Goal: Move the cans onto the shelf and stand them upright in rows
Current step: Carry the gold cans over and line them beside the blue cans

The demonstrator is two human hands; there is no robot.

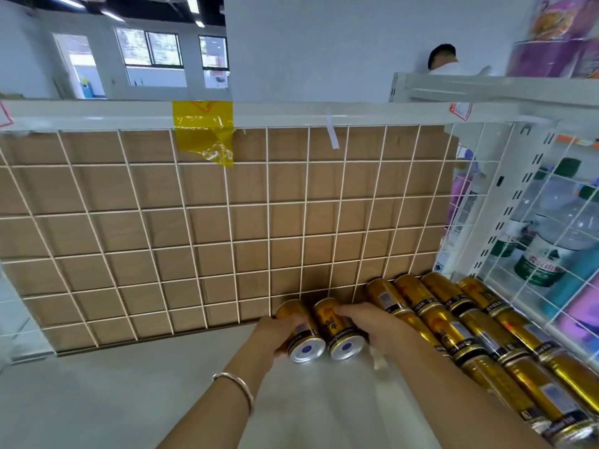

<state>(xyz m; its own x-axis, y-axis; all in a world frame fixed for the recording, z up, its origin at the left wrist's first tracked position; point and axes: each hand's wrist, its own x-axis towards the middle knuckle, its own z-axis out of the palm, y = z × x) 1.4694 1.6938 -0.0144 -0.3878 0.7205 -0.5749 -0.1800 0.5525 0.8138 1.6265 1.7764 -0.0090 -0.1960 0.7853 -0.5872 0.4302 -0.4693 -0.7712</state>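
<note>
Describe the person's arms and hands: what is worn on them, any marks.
The left forearm and right forearm are bare, no sleeves in view. The left hand and right hand wear no gloves. A thin silver bangle circles the left wrist; nothing shows on the right wrist.

White wall ahead. Dark-framed windows at far left, daylight behind. Strip lights lit on a dark ceiling.
</note>
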